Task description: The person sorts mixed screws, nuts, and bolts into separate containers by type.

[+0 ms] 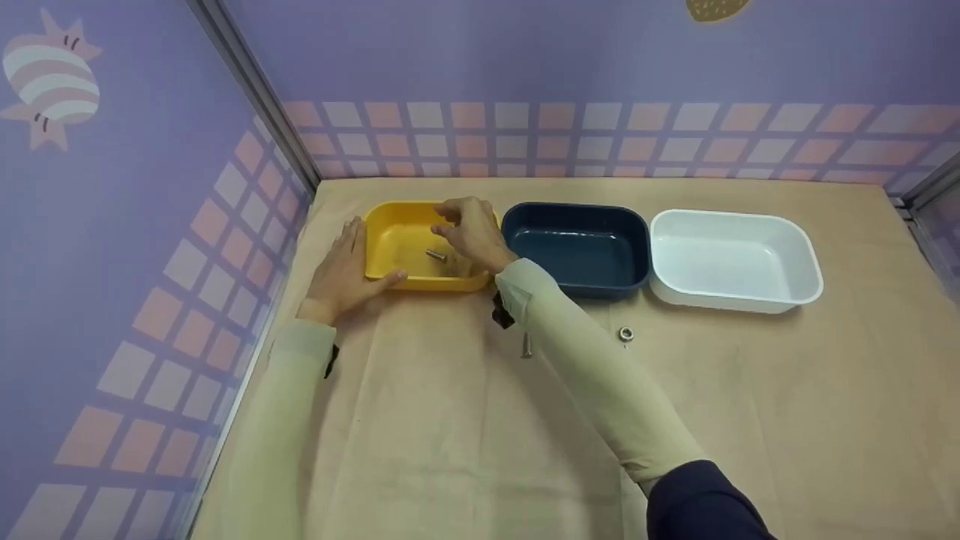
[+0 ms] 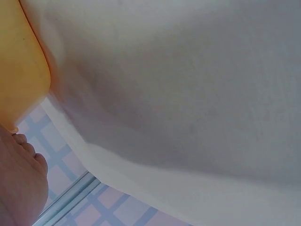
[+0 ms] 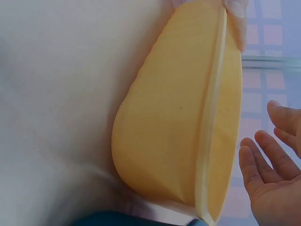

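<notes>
A yellow tray (image 1: 390, 247) stands at the left of a row of three, with a metal bolt (image 1: 436, 255) inside it. My left hand (image 1: 341, 274) lies against the tray's left side, fingers straight and thumb along the front rim. Over the tray's right part is my right hand (image 1: 472, 232), its fingers loosely bent with nothing between them. In the right wrist view the same right hand (image 3: 277, 174) appears beside the tray's opening, fingers apart. Another bolt (image 1: 526, 346) lies on the cloth by my right sleeve, partly covered by it.
A dark blue tray (image 1: 576, 289) and a white tray (image 1: 735, 301) stand to the right of the yellow one. A metal nut (image 1: 626, 334) lies on the beige cloth (image 1: 420, 420) before them. Patterned panels (image 1: 525, 75) close off the back and sides.
</notes>
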Demonstrator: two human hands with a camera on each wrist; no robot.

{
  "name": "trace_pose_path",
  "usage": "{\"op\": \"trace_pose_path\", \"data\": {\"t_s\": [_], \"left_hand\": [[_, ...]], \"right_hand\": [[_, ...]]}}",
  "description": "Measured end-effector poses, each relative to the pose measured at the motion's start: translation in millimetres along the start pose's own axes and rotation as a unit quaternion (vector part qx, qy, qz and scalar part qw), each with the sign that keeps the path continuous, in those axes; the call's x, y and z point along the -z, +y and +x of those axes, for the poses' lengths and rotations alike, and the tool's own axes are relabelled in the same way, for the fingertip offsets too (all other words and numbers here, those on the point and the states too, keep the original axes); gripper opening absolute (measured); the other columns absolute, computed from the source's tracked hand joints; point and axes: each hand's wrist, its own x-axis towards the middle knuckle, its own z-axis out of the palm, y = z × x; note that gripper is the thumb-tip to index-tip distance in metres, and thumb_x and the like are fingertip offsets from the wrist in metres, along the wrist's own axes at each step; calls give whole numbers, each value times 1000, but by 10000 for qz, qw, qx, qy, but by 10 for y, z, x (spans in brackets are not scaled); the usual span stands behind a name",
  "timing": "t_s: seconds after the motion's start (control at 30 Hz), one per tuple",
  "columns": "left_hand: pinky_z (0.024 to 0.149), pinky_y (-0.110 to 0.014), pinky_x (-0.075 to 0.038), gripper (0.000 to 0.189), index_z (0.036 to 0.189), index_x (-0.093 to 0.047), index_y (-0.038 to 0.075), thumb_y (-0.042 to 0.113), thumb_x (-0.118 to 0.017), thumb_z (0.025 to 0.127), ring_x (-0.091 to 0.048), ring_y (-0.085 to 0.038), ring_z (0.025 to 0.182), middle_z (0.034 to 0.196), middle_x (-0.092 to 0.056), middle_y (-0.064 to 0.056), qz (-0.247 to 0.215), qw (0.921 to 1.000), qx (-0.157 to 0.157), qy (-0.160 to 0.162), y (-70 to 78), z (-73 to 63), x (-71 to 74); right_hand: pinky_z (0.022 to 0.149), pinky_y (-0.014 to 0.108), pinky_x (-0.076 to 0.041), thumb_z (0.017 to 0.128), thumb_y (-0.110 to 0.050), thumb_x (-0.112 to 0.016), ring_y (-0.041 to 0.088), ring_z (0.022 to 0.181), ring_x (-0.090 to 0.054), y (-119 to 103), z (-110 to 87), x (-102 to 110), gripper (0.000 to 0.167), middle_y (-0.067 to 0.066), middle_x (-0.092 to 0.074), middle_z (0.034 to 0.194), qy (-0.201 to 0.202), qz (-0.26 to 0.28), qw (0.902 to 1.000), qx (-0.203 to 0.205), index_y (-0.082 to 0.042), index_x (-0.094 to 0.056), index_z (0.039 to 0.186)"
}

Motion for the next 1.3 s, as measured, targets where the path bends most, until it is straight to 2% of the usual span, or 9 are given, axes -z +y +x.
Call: {"op": "trace_pose_path", "data": {"t_s": [0.23,0.4,0.53,0.8,1.07,1.3], "left_hand": [[136,-54,-10,132,168,0,-6,85,-56,90,-6,-41,166,178,-1,-26,15,10000,30,-36,1,3,-11],[136,-54,-11,132,169,-1,-6,83,-58,90,-7,-42,166,178,-2,-26,-26,10000,22,-29,12,6,-28],[136,-54,-10,130,168,-1,-7,81,-60,92,-5,-43,166,177,-3,-28,9,10000,-9,-47,22,25,-26],[136,-54,-9,132,169,-1,-6,82,-60,91,-6,-43,166,178,-2,-27,4,10000,12,-40,-22,39,3],[136,-54,-9,129,169,-1,-6,80,-60,92,-6,-43,166,178,-2,-27,-8,10000,61,-60,-13,-1,12],[136,-55,-10,130,169,-3,-7,80,-61,91,-8,-44,166,178,-4,-27,-47,10000,-44,24,13,3,-5]], "right_hand": [[111,32,-56,103,-21,-74,20,128,-68,-43,-80,84,38,6,-72,140,-171,-283,9991,282,-11,-72,139],[108,30,-57,102,-22,-75,20,125,-70,-21,-138,144,38,7,-73,139,-215,-287,9980,529,-9,-72,138],[107,34,-58,102,-21,-76,26,126,-70,4,-181,201,37,12,-73,138,-271,-221,9959,830,-6,-73,136],[111,39,-56,101,-23,-77,26,128,-68,-5,-281,313,40,11,-72,139,-312,-309,9946,938,-6,-72,137],[109,39,-58,101,-22,-78,28,126,-70,38,-473,407,39,11,-73,138,-275,-201,9923,1190,-4,-73,135],[106,41,-59,100,-24,-78,26,124,-70,138,-673,545,38,12,-74,135,-227,-225,9894,1415,-4,-74,133]]}}
